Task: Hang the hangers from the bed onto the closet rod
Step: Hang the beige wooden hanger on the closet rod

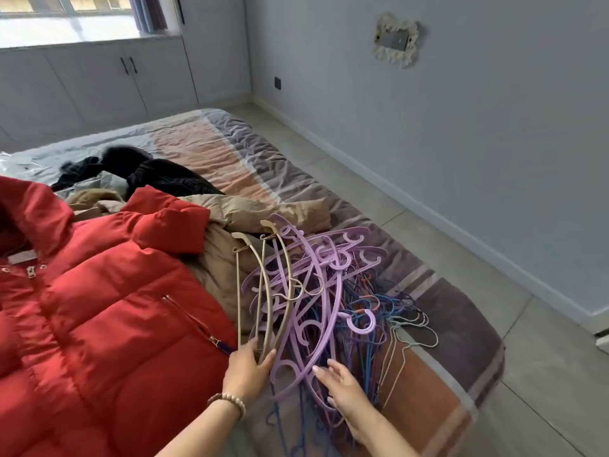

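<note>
A red jacket (99,308) lies spread over the bed (454,328), left of the hanger pile. Black clothes (161,176) sit behind the jacket, further from the pile. A tan coat (237,212) lies crumpled just beside the pile's left edge and partly under it.

At the left edge of the pile are a few beige hangers (265,291), their long arms running away from the person. The left hand (247,361), with a bead bracelet (230,401) on its wrist, grips their near ends: the fingers curl round one side and the thumb presses from the other.

The purple hangers (324,291) make up the middle of the pile, tangled and overlapping. The right hand (342,387) lies on their near end, palm down, with the fingers straight and slightly spread, touching the plastic without closing on it.

Thin wire hangers (382,308) in blue, orange and pale colours fill the right side of the pile and reach the edge of the bed. Right of the pile are the tiled floor (494,258) and a grey wall (494,127).
</note>
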Demonstrator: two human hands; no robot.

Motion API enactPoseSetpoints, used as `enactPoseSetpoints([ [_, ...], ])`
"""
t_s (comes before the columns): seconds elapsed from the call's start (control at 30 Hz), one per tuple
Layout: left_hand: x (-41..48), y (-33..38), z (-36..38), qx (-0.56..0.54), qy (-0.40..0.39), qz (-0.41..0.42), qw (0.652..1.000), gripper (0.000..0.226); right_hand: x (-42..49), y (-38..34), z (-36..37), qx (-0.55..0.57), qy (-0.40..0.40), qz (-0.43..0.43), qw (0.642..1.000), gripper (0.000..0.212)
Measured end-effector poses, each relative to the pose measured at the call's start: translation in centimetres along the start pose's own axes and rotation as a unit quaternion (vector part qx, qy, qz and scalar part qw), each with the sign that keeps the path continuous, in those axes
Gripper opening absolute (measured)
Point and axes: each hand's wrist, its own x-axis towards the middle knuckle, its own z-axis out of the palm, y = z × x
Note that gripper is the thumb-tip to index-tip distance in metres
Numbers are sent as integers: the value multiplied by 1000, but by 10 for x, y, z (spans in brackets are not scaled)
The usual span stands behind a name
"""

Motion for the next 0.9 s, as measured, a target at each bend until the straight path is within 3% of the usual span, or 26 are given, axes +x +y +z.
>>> enactPoseSetpoints([
  [0.17, 17, -10, 18, 82, 4, 41, 996, 27, 29, 14, 20, 0, -12, -23, 1000, 63],
  [0.47, 10, -25, 14, -149, 32, 51, 987, 24, 34, 24, 32, 25, -40, -21, 999, 88],
  [0.6, -13, -8, -21, -201, 55, 98, 973, 14, 8, -2, 34, 13, -62, -37, 997, 82],
  [0.67, -25, 10, -43, -226, 46, 137, 963, 14, -12, -27, 39, 25, -85, -65, 994, 79],
  [0.77, -39, 56, -75, -276, 14, 177, 945, 18, -52, -81, 42, 31, -107, -138, 984, 57],
  [0.9, -58, 144, -117, -298, -77, 235, 922, 17, -117, -164, 27, 49, -83, -269, 958, 51],
])
